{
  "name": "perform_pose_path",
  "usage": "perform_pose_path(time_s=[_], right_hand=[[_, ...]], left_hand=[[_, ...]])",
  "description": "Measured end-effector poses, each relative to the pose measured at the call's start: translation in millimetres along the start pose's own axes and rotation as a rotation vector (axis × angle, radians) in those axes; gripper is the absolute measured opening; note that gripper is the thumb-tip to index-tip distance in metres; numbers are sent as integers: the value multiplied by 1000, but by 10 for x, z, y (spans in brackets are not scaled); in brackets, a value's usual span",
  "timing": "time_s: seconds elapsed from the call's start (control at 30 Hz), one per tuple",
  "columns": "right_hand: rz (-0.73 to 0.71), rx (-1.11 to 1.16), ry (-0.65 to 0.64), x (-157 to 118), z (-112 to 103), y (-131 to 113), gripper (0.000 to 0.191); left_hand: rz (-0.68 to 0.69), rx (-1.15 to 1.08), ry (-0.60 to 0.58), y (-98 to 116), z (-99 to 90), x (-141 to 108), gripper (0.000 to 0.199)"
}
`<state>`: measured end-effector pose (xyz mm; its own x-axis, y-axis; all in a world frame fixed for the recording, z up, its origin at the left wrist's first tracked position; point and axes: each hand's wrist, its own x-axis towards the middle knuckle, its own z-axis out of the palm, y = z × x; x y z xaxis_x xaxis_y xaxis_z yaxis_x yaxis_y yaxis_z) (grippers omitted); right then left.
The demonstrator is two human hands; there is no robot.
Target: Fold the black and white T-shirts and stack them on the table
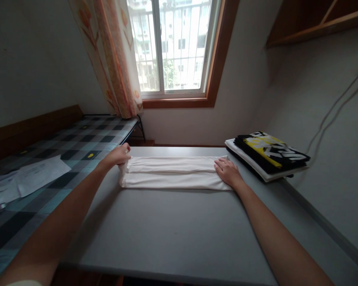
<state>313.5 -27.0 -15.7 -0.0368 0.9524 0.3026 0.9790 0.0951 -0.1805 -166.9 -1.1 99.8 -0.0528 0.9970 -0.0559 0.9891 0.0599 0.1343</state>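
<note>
A white garment [173, 172], folded into a long flat strip, lies crosswise on the grey table [173, 230]. At its left end, my left hand [121, 155] is closed with the fingers pinching the cloth, and that end is slightly lifted. My right hand [228, 171] rests flat on the strip's right end, fingers stretched out over the fabric. The exact kind of garment cannot be made out from the folded cloth.
To the right stands a stack of folded shirts [268, 153] in black, white and yellow. A bed [86, 135] with a checked sheet adjoins the table on the left, carrying white papers [32, 178]. Behind are a curtain [113, 71] and a window [179, 51].
</note>
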Motion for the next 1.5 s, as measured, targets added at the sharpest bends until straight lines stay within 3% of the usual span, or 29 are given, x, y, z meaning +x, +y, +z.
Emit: perform_pose_path(time_s=[0.1,0.17,0.23,0.3,0.43,0.5,0.8,1.1,1.3,1.5], right_hand=[[3,17,7,0,23,16,44],[3,25,7,1,37,27,44],[5,29,6,2,43,33,43],[10,32,3,2,41,33,43],[15,38,-9,-3,20,16,43],[18,41,-8,-6,10,6,43],[26,38,-8,-11,-8,-7,42],[26,31,-8,0,8,10,42],[20,23,-5,-7,2,2,43],[-31,-47,95,-20,-55,-99,44]], left_hand=[[89,-26,-43,561,54,-12,32],[171,-99,-148,899,193,-64,36],[235,-129,-258,1145,352,-126,43],[257,-99,-239,1280,482,-175,41],[221,65,-56,1299,608,-207,32],[194,114,-18,1262,638,-206,35],[158,131,-54,1248,716,-204,34],[185,115,14,1357,625,-203,37],[243,85,-5,1471,755,-289,29],[269,-45,93,1336,786,-252,39]])
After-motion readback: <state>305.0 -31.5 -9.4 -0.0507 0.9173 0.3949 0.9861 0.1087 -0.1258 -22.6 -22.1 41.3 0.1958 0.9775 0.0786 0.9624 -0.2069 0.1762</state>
